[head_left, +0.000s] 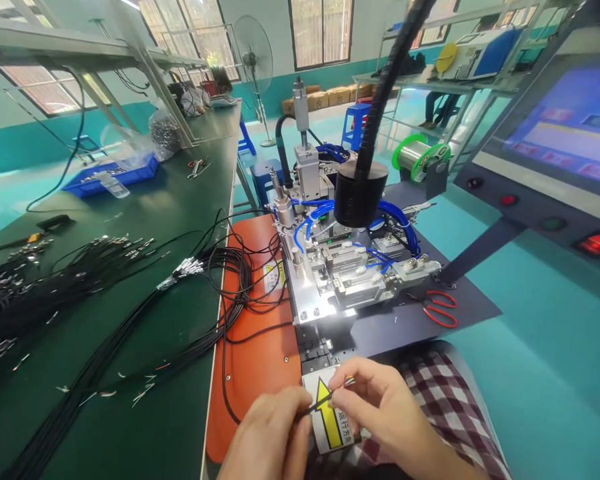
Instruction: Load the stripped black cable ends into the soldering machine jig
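A thin black cable (321,403) runs between my two hands, low in the view, above a white label with a yellow arrow (331,427). My left hand (273,430) pinches the cable between thumb and fingers. At the cable's end, my right hand (380,408) is closed on it, and small coloured wire ends (349,381) show past the fingertips. Just beyond the hands stands a metal machine (340,273) with blue air tubes. Coiled black cables (237,280) lie to its left, on an orange base (260,360).
Red-handled pliers (440,309) lie on the machine's dark plate. On the green bench (180,373) are bundles of black cables (75,267) and a blue tray (113,175). A black lamp head (360,193) hangs over the machine; a control screen (565,127) stands right, a solder-wire spool (415,157) behind.
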`<state>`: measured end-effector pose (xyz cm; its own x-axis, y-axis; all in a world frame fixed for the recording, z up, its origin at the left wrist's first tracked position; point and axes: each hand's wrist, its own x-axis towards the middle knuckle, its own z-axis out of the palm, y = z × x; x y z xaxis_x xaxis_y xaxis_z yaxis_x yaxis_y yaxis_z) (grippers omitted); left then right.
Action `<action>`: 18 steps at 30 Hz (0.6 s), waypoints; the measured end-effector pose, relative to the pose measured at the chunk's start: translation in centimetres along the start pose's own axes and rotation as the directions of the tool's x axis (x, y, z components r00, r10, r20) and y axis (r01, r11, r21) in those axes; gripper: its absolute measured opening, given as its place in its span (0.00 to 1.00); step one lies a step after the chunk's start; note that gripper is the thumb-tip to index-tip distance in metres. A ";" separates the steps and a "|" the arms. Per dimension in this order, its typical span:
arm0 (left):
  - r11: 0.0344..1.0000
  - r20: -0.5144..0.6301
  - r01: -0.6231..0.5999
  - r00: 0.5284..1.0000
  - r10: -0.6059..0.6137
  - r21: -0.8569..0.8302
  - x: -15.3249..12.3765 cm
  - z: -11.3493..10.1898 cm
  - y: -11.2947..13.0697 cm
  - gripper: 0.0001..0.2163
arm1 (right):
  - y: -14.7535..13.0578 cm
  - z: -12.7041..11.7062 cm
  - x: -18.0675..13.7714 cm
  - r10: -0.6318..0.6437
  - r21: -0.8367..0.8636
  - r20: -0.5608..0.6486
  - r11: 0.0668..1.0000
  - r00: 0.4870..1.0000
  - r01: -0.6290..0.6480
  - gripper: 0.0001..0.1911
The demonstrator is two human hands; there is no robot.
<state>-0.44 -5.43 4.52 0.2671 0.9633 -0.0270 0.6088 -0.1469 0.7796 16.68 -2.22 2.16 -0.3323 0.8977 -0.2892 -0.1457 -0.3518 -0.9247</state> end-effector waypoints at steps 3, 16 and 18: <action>0.978 0.067 0.065 0.996 -0.052 -0.201 0.8 0.5 0.5 0.13 | 0.9 -0.9 0.2 -0.033 -0.019 0.040 0.999 0.999 0.034 0.04; 0.829 0.206 0.345 0.937 -0.281 -0.441 2.7 1.0 0.7 0.09 | -0.4 -2.7 0.1 -0.061 0.070 0.008 0.996 0.998 0.061 0.10; 0.763 0.229 0.394 0.919 -0.320 -0.514 2.8 1.3 0.8 0.09 | -0.3 -2.6 0.0 -0.052 0.098 0.002 0.994 0.999 0.051 0.12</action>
<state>1.76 -3.18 4.23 0.2213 0.8812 -0.4177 0.1857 0.3824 0.9051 19.18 -1.44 1.81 -0.3261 0.9143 -0.2403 -0.2534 -0.3295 -0.9095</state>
